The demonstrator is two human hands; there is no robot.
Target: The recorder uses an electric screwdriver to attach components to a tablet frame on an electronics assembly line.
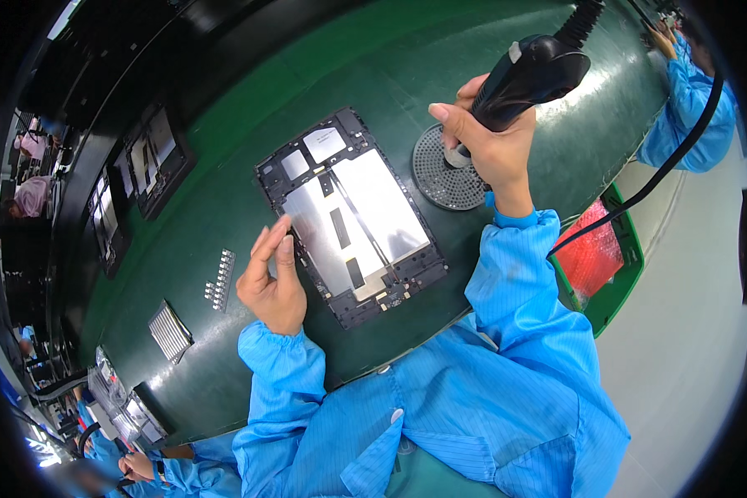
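Note:
An opened tablet lies on the green bench, its black frame and silver battery panels facing up. My left hand rests beside its left edge, fingers stretched out and holding nothing; the fingertips are at the frame, and whether they touch it I cannot tell. On the far right side, my right hand is wrapped round a black corded electric screwdriver, held tilted. Its lower end is over a round grey screw tray full of small holes. My hand and the tool hide part of this tray, and the bit does not show clearly.
Left on the bench are a strip of small metal parts and a stack of grey strips. More opened tablets stand at the far left. A green bin with pink bubble wrap sits right, under a black cable. Co-workers sit nearby.

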